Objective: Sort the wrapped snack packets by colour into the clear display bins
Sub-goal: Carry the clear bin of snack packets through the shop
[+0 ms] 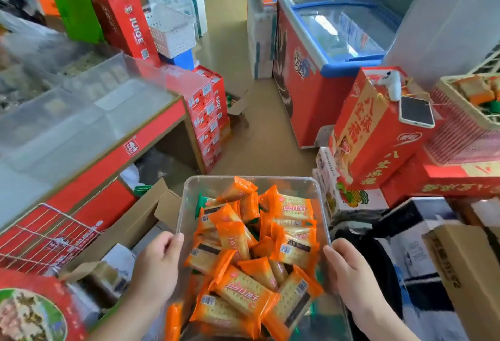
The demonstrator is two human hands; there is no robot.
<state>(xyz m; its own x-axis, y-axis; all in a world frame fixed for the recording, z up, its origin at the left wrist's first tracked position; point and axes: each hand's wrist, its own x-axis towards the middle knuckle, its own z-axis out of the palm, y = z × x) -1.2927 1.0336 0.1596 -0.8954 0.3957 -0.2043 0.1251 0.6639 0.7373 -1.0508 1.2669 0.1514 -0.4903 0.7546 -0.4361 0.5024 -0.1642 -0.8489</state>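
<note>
While my left hand (157,265) and my right hand (349,273) grip the two side walls of the clear bin (186,197), thumbs over its rim, I read "JUIQE" on the red cartons (127,21) at the left. The bin is held over the shop floor and is filled with orange packets (243,290) carrying barcodes and Chinese print; one green packet (201,203) lies at its far left corner.
</note>
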